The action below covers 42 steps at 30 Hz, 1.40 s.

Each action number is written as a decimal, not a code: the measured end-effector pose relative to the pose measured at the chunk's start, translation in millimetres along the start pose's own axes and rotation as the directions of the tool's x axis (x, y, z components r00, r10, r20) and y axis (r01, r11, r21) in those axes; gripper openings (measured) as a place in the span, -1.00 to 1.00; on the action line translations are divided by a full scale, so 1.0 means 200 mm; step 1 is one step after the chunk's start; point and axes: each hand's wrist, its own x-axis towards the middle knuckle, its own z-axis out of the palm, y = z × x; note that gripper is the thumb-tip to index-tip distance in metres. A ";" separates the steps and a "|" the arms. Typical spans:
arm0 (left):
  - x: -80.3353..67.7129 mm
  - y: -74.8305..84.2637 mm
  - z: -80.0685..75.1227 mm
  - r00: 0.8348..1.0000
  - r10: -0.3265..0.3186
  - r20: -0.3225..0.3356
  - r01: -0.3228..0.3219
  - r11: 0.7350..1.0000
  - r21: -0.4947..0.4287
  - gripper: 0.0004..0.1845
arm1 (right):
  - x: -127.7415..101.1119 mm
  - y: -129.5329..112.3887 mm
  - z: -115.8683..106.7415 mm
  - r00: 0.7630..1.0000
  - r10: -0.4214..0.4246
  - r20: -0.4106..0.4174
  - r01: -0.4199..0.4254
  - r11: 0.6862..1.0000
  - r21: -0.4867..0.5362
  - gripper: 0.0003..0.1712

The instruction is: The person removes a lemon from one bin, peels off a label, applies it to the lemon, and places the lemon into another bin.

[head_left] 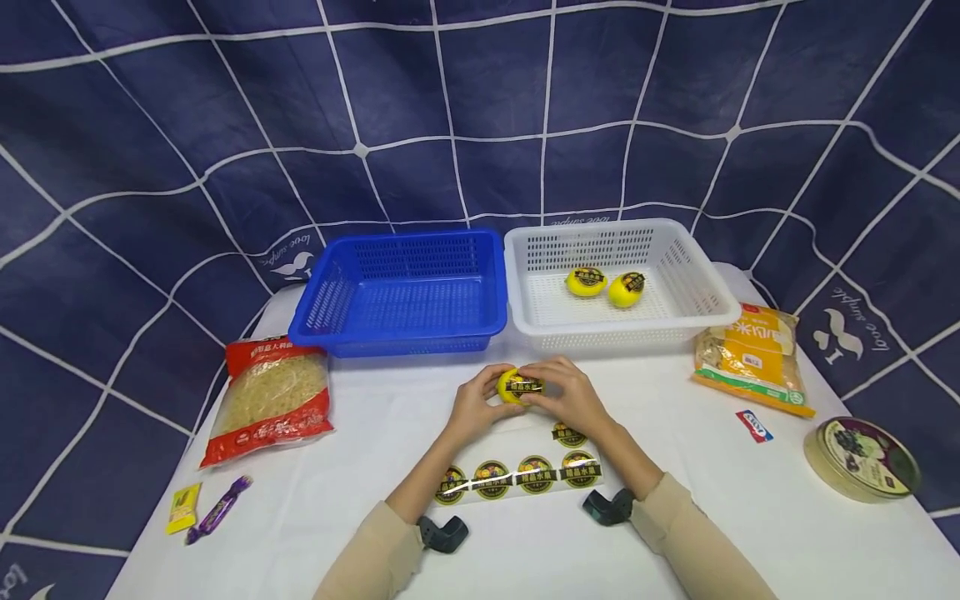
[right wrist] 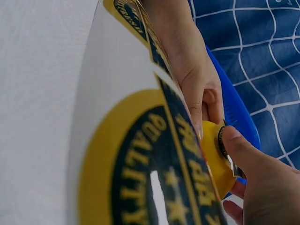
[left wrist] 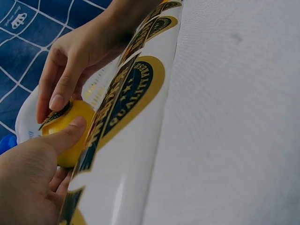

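A yellow lemon (head_left: 508, 388) is held between both hands above the table's middle. My left hand (head_left: 474, 405) grips it from the left, its thumb across the lemon's side in the left wrist view. My right hand (head_left: 568, 397) has its thumb and fingers on a black-and-gold label (right wrist: 221, 139) on the lemon. One end of that label stands off the peel near the right thumb. Below the hands lies a clear sheet of round labels (head_left: 517, 492), its edge curling up close to both wrist cameras.
Behind stand a blue basket (head_left: 408, 343) and a white basket (head_left: 622, 333) with two labelled lemons (head_left: 586, 282). A red pasta bag (head_left: 266, 400) and small sweets (head_left: 217, 510) lie left. An orange food bag (head_left: 753, 358), a small red-and-blue wrapper (head_left: 753, 426) and a round tub (head_left: 861, 460) are right.
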 end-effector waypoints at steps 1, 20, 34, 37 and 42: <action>-0.01 0.02 0.00 1.000 0.008 0.001 -0.008 1.000 -0.003 -0.34 | 0.00 -0.01 0.00 1.000 0.003 0.004 -0.003 1.000 -0.010 -0.53; 0.00 -0.05 0.02 0.999 0.006 -0.048 -0.007 1.000 -0.030 -0.31 | 0.02 -0.06 -0.03 0.929 0.213 -0.302 -0.201 0.977 0.072 -0.68; 0.07 0.32 -0.11 0.978 0.143 -0.151 -0.157 0.984 -0.087 -0.26 | 0.05 -0.05 -0.36 0.338 0.656 -0.675 -0.267 0.754 0.599 -0.33; 0.14 0.37 -0.14 0.973 0.166 -0.162 -0.179 0.981 -0.072 -0.28 | 0.05 -0.01 -0.40 0.260 0.687 -0.679 -0.328 0.724 0.607 -0.32; 0.29 0.45 -0.17 0.965 0.182 -0.187 -0.194 0.980 -0.048 -0.31 | 0.05 0.03 -0.43 0.224 0.763 -0.606 -0.361 0.643 0.676 -0.37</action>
